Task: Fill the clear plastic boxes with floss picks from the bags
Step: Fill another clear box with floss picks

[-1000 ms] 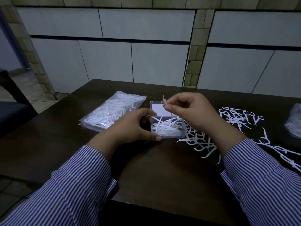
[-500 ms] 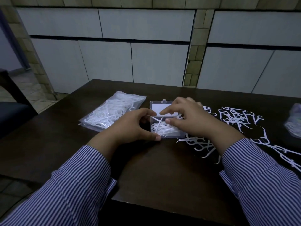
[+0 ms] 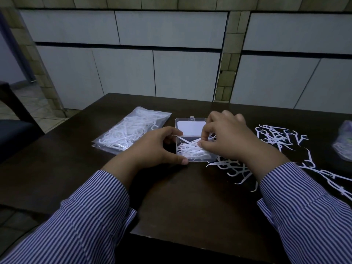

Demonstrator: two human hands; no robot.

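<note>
sealed bag (image 3: 131, 131) lies left, loose floss picks (image 3: 274, 138) right on your desk (image 3: 190, 197); your left hand (image 3: 152, 147) grips the clear box (image 3: 190, 141), your right hand (image 3: 226, 138) pinches picks inside it.

The right hand (image 3: 226, 138) covers the right side of the clear plastic box (image 3: 192, 141), hiding the floss picks (image 3: 187, 149) beneath its fingertips. Right of the box, loose floss picks (image 3: 236, 168) pass under the right wrist. A plastic bag (image 3: 345, 143) is cut off by the right edge, contents blurred. Both striped sleeves (image 3: 80, 225) run off the bottom edge.
</note>
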